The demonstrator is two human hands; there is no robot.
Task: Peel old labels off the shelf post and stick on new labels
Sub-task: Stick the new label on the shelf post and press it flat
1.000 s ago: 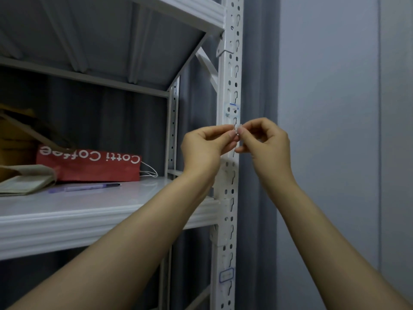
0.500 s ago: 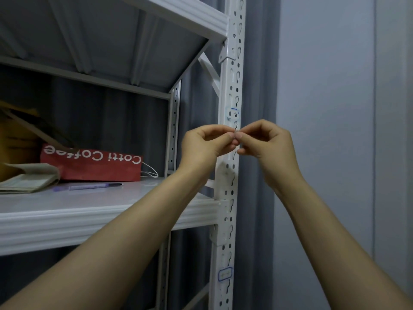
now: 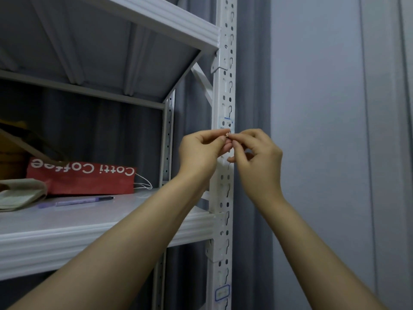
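Note:
A white perforated shelf post (image 3: 224, 90) runs top to bottom in the middle. On it sits a partly peeled blue-edged label (image 3: 227, 123), just above my hands. A whole blue-bordered label (image 3: 222, 292) is stuck low on the post. My left hand (image 3: 202, 153) and my right hand (image 3: 257, 155) meet in front of the post. Together their fingertips pinch a small crumpled scrap of label (image 3: 227, 135).
A white shelf board (image 3: 107, 229) carries a red paper bag (image 3: 82, 177) marked Cotti Coffee, a purple pen (image 3: 76, 201) and a beige folded item (image 3: 20, 193). Another shelf board (image 3: 169, 25) hangs overhead. A grey curtain (image 3: 252, 86) and a wall (image 3: 317, 108) stand to the right.
Both hands stay pinched together at the post. The camera has tilted a little, so hands and labels sit slightly lower in view. The right hand's lower fingers have loosened somewhat.

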